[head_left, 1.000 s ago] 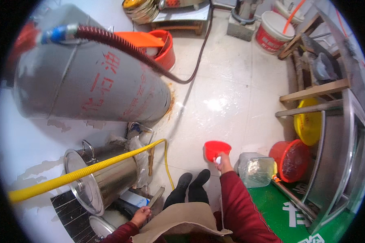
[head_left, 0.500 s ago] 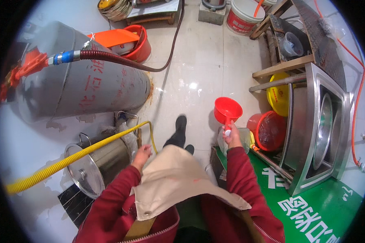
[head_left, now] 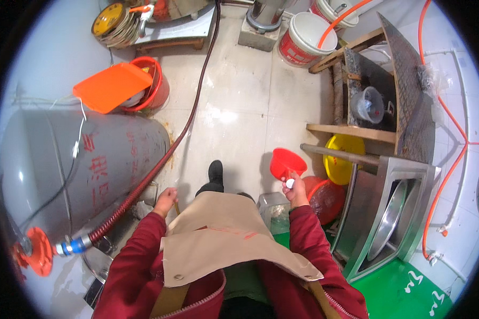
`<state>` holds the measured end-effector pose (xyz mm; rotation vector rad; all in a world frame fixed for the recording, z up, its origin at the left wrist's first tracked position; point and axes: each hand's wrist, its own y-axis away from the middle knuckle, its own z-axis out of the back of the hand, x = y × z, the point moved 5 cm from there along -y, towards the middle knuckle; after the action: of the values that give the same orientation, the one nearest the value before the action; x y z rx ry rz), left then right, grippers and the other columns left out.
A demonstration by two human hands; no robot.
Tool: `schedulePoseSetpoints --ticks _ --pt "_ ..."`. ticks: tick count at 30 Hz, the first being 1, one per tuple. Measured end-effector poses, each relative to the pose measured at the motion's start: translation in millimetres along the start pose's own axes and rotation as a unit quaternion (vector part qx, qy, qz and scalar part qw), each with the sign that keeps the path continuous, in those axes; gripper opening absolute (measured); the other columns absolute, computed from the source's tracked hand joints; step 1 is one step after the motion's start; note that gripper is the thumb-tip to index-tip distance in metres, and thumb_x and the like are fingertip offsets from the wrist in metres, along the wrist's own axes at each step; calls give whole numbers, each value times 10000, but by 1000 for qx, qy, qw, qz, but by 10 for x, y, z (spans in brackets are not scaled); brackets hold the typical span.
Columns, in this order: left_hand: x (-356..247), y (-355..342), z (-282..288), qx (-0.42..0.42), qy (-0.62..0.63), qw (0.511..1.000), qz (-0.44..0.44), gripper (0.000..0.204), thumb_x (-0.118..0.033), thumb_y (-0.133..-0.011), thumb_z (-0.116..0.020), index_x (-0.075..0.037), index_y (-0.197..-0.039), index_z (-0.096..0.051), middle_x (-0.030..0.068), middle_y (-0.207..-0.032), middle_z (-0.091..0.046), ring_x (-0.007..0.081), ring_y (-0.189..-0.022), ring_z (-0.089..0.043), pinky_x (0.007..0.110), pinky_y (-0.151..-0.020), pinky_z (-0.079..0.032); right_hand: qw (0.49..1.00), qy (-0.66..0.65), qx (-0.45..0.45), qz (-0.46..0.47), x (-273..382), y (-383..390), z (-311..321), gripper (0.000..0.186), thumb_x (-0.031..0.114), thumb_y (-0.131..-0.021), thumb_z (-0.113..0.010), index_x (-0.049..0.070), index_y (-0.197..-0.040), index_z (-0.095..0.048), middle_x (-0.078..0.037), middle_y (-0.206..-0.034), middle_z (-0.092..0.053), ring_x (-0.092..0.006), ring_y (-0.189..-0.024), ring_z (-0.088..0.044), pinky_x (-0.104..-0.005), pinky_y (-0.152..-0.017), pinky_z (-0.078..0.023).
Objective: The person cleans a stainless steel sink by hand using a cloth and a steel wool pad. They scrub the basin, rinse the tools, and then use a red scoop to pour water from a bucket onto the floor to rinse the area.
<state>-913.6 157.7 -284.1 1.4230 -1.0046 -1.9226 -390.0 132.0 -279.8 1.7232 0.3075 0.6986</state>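
Observation:
In my right hand [head_left: 297,191] is a red plastic water scoop [head_left: 288,162], gripped by its short handle with the bowl pointing away from me. A white tip shows at the handle's end. My left hand [head_left: 166,200] hangs in the air at the left of my beige apron [head_left: 223,223], fingers curled in loosely with nothing visible in them. It is nearest to the dark red ribbed hose [head_left: 149,178]. Below the scoop hand, a clear plastic container [head_left: 273,208] and a red bucket [head_left: 324,201] stand at my right.
A large grey tank [head_left: 90,159] lies at the left. Beyond it is a red bucket [head_left: 162,90] with an orange board [head_left: 112,86]. White buckets [head_left: 300,45], a wooden frame [head_left: 354,132], a yellow lid [head_left: 343,158] and a steel sink unit [head_left: 410,165] line the right. The tiled floor [head_left: 234,95] looks wet.
I have stepped forward, so the far buckets and stacked things are nearer. The scoop stays in my right hand, its bowl tipped more. My left hand has moved left; the yellow hose is mostly out of sight.

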Motion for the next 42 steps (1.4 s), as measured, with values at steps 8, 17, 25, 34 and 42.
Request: schedulePoseSetpoints --ticks 8,17,25,34,42 --pt "449 492 671 -123 -161 979 28 381 -373 -867 -499 -34 -713 -583 124 -701 -578 239 -687 -568 384 -600 -431 945 199 19 259 1995 -43 -1408 665 -8 -821 -454 165 -1419 -218 -94 -923 -517 -184 -550 -530 -301 -451 -488" --pt "128 1166 -79 -88 -145 957 236 307 -322 -854 -540 -26 -815 -613 103 -776 -627 214 -716 -600 356 -635 -465 715 508 -68 475 5508 -2332 -2900 546 52 -837 -447 127 -1361 -313 -137 -849 -562 -217 -561 -536 -336 -461 -448" --pt "-384 1870 -901 -40 -139 918 369 271 -325 -850 -561 -66 -835 -638 71 -822 -671 173 -732 -631 345 -639 -488 462 793 -170 359 6569 -4344 -3406 344 209 -878 -406 53 -1172 -490 -279 -1041 -587 -422 -981 -570 -502 -842 -446" --pt "-1454 1867 -1454 -138 27 884 447 186 -236 -858 -544 -79 -863 -644 47 -733 -637 133 -671 -598 287 -606 -472 513 756 125 387 6300 -5663 -3454 183 108 -726 -629 108 -905 -663 -160 -826 -637 -307 -794 -620 -376 -674 -490" --pt "-2460 -106 -1389 -44 -482 862 152 270 -227 -843 -545 -31 -1028 -558 206 -1009 -560 396 -948 -533 451 -807 -435 947 267 123 128 6478 -4771 -3002 215 192 -850 -611 92 -1034 -562 -14 -783 -587 -73 -610 -514 -178 -500 -400"
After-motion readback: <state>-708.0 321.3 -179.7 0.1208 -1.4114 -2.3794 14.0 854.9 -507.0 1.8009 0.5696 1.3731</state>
